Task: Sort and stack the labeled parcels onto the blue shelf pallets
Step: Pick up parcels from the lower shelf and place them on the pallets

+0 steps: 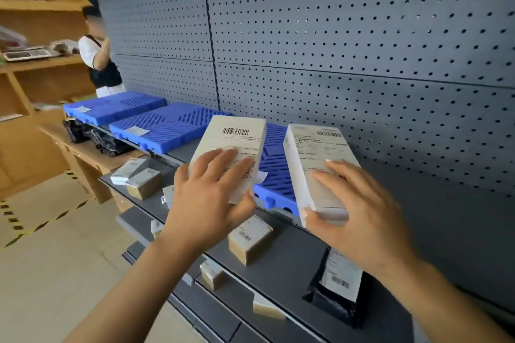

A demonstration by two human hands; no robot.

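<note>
My left hand (211,200) grips a white labeled box (234,142) with a barcode, tilted above the shelf front. My right hand (359,203) grips a second white labeled box (312,153), fingers on its label and thumb on the near end, beside the first. Between and under the two boxes lies a blue slatted pallet (274,172) on the grey shelf. Two more blue pallets sit further left: the middle pallet (164,125) and the far pallet (114,106), each with a small white tag.
Lower grey shelves (281,267) carry brown cartons (249,239), small boxes (136,175) and a black bagged parcel (338,284). A grey pegboard wall (362,36) backs the shelf. Wooden shelving (41,64) and a standing person (101,64) are at far left.
</note>
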